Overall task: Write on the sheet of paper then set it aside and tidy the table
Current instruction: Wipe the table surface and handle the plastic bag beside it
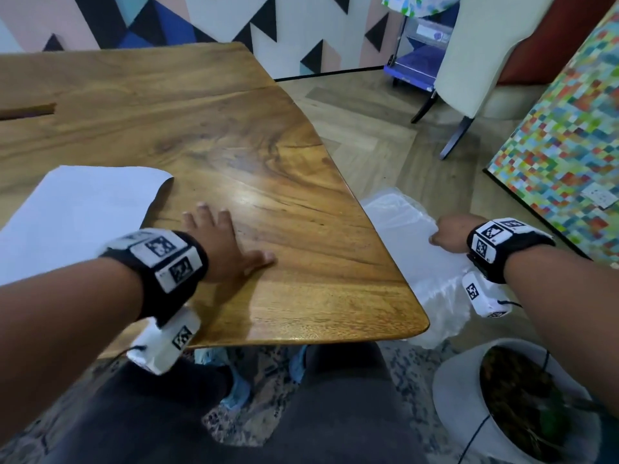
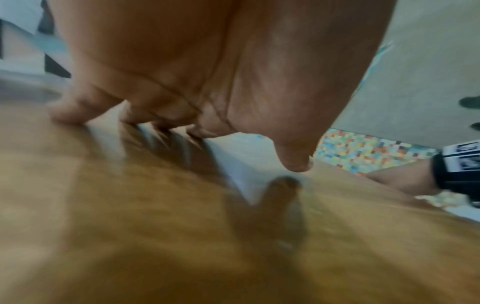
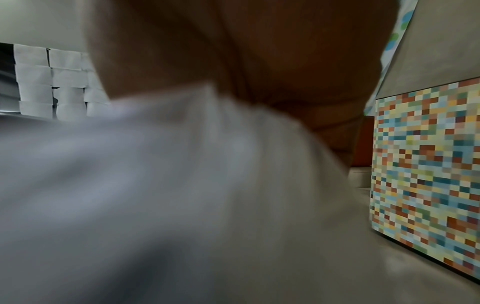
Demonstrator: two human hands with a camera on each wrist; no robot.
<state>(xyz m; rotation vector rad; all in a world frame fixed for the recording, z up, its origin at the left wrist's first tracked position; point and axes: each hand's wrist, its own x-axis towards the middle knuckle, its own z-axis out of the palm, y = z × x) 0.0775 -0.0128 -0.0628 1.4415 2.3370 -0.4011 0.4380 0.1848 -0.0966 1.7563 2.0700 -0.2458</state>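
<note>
Left hand (image 1: 222,244): fingers spread wide, palm down on the table (image 1: 234,135); the left wrist view adds that the fingertips (image 2: 64,115) touch the wood while the thumb hangs just above it. Right hand (image 1: 449,234): off the table's right edge, fingers curled, gripping a clear plastic bag (image 1: 415,249) with something white in it. The right wrist view shows only blurred white under the palm. Sheet of paper (image 1: 73,216): on the table, just left of the left hand, long axis running near-left to far-right. No writing legible on it. Beyond: a chair (image 1: 469,61), a white pot (image 1: 449,390), a multicoloured checked panel (image 1: 569,145).
</note>
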